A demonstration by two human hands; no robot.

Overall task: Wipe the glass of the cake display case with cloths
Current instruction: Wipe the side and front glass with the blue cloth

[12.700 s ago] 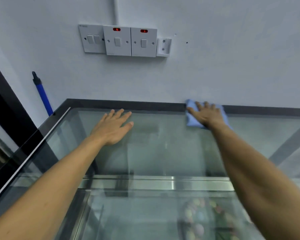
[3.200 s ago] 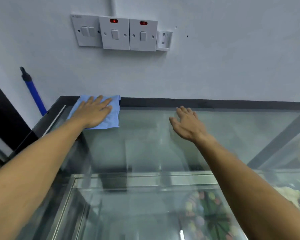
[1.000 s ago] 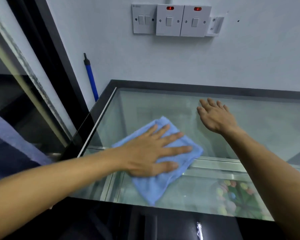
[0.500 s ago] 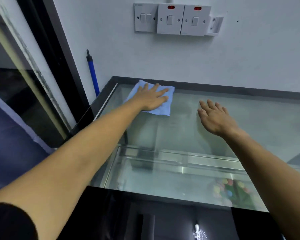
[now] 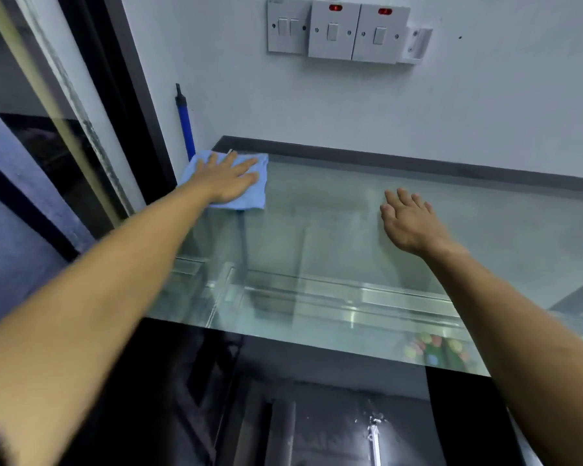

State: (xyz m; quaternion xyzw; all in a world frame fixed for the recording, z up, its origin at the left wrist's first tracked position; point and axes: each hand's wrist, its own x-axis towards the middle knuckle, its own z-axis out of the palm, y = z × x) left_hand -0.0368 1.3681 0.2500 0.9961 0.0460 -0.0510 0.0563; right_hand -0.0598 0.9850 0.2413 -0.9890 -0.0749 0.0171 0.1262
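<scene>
The glass top of the cake display case fills the middle of the head view, framed by a dark rim. A light blue cloth lies flat at its far left corner, partly over the left edge. My left hand presses on the cloth with straight, spread fingers. Flat on the bare glass to the right rests my right hand, fingers straight and holding nothing. A colourful cake shows through the glass near the front right.
A white wall with a row of switches rises right behind the case. A blue pole handle leans in the corner left of the case, beside a dark door frame. The case's dark front panel lies below.
My left hand has slid the cloth from the near left part of the glass up to the far edge, then left into the corner. My right hand has stayed flat on the glass.
</scene>
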